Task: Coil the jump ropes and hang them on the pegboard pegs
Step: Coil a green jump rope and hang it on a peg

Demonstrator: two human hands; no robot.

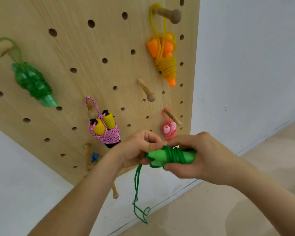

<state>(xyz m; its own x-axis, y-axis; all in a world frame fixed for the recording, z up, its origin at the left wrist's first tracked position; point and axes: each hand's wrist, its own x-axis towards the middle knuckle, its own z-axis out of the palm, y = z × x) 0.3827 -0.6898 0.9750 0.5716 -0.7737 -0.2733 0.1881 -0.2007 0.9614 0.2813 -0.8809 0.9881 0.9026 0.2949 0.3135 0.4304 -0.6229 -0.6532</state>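
My right hand (196, 156) grips a green jump rope (173, 155) by its two bright green handles, with dark green cord wound round them. My left hand (140, 149) pinches the cord at the handles' left end. A loose length of the cord (137, 193) hangs down below my hands. Behind them stands the wooden pegboard (92, 57). An empty peg (146, 90) sticks out above my hands.
Coiled ropes hang on pegs: a translucent green rope (32, 82) at the left, an orange and yellow rope (165, 57) at the top right, a pink rope with yellow handles (104, 130), a small pink rope (169, 130). A blue thing (94, 157) sits low. A white wall and beige floor lie to the right.
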